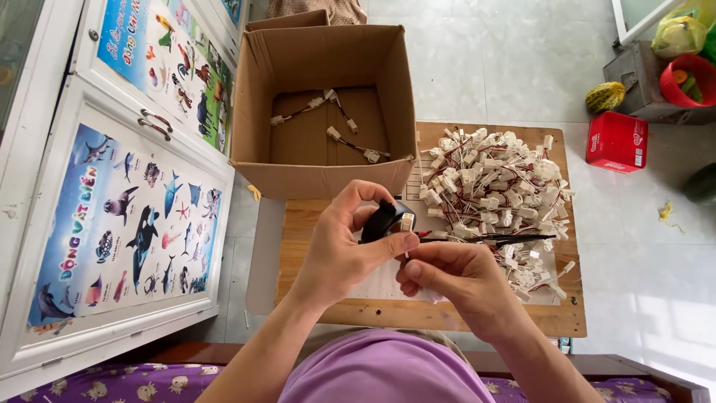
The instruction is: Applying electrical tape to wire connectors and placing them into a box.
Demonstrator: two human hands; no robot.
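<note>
Here left hand grips a black tape roll with a white connector against it. Right hand pinches the wire below; harness pile beside, box behind.

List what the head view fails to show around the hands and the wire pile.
- Black roll: mostly covered by left hand fingers; exact shape unclear.
- Right hand: fingertips curl under, grip hidden.
- Small white connector: too small for detail.
- Cardboard box: near wall hides its front floor.
- Wire harness pile: tangled, uncountable.

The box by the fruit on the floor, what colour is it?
Red. The box sits on the floor right of the table, best seen in the head view.
</note>
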